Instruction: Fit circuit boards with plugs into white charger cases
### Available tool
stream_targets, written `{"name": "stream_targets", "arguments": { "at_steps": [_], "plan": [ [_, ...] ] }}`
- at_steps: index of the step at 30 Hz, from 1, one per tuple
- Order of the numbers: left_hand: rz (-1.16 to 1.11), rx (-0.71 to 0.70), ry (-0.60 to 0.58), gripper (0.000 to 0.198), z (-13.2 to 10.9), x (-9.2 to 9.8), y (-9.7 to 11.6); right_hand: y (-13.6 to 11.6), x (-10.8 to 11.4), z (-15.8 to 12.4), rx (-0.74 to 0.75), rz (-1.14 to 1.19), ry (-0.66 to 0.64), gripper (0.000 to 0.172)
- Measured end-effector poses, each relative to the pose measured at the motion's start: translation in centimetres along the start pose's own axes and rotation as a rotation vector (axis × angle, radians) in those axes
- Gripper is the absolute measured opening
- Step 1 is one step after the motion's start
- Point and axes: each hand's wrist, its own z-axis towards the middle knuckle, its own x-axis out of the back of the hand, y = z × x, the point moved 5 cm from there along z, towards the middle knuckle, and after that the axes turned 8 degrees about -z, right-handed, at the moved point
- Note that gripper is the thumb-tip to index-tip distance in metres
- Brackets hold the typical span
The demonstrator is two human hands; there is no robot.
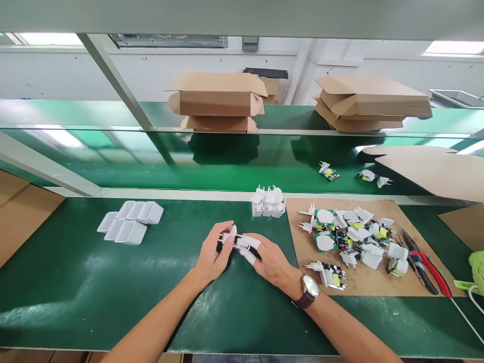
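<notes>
Both my hands meet over the green bench top (113,282) near its middle. My left hand (212,254) is closed round a small white plug part (230,237) with prongs sticking up. My right hand (270,262), with white finger cots on two fingers and a wristwatch (308,291), pinches the same part from the right. What the dark piece between the fingers is, I cannot make out.
Several empty white housings (130,222) lie to the left. Assembled plugs (268,201) stand behind my hands. A cardboard sheet (363,285) at right carries several circuit boards and plug parts (351,234). Red-handled pliers (427,264) lie at its right edge. Cardboard boxes (217,101) sit on the far shelf.
</notes>
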Motion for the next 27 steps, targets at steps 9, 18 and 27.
{"name": "stream_targets", "arguments": {
  "at_steps": [9,18,27],
  "plan": [
    [0.037,-0.005,-0.016,0.03,0.1,0.0,0.0,0.0,-0.8,-0.6,-0.005,-0.108,-0.117,0.036],
    [0.093,-0.056,-0.025,0.029,0.3,0.0,0.5,0.6,-0.6,-0.6,-0.126,0.052,-0.078,0.029],
    [0.079,-0.038,-0.037,0.031,0.4,0.2,-0.1,1.0,-0.9,-0.4,-0.186,0.156,-0.079,0.027]
  ]
}}
